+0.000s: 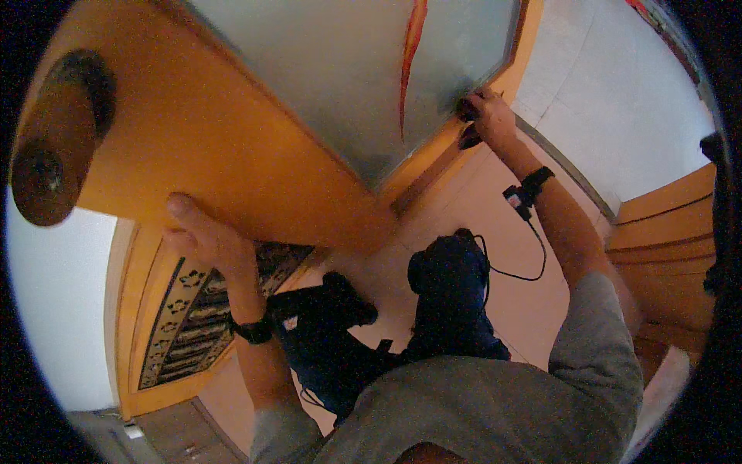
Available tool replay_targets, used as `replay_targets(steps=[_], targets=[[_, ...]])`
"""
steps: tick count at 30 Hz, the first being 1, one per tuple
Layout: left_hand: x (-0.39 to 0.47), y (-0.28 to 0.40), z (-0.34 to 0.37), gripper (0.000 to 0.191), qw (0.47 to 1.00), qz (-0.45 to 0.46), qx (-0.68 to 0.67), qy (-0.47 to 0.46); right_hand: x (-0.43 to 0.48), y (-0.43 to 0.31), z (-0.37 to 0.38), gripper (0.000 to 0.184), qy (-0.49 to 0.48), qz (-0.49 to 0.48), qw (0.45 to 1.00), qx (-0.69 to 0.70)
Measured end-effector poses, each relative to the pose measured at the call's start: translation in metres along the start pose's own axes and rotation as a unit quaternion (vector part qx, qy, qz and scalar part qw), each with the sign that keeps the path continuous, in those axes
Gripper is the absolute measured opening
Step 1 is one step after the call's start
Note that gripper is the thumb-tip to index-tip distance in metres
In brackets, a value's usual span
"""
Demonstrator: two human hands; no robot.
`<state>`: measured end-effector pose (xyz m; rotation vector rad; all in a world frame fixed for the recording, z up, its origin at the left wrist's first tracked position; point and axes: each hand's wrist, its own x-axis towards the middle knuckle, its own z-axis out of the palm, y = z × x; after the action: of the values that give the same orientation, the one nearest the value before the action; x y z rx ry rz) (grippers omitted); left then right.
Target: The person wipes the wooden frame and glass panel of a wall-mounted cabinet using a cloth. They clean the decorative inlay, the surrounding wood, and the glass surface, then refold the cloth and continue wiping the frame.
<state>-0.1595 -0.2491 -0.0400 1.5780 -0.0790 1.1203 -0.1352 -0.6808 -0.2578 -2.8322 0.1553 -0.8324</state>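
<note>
An orange wooden frame [232, 145] around a pale glass panel [324, 69] with a red streak spans the upper view; it looks like a door. Against the lower edge of the wood, my left hand [211, 240] has its thumb apart from its fingers, with nothing seen in it. At the frame's far right part, my right hand [493, 119] has its fingers closed around a small dark object [467, 109], whose kind is unclear. Another dark piece [470, 136] lies just below that hand. A large brown round knob [49, 174] stands out at the far left. Both wrists carry black straps.
A black cable [542, 261] hangs from the device on my right wrist. My dark-clad legs [452, 290] are over the tiled floor [516, 307]. A patterned panel in an orange frame [130, 325] is at left, orange wooden panelling [666, 232] at right.
</note>
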Motion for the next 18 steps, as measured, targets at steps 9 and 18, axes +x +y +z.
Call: replay_targets(steps=[9,18], targets=[[0.013,-0.017,-0.013,0.048,0.994,0.036,-0.046,-0.091,-0.031,-0.117,-0.027,0.035,-0.091,-0.119,0.987,0.065],[0.026,-0.025,-0.009,0.054,0.987,0.047,-0.115,-0.103,-0.045,-0.205,-0.022,0.032,-0.213,-0.268,0.935,0.089]])
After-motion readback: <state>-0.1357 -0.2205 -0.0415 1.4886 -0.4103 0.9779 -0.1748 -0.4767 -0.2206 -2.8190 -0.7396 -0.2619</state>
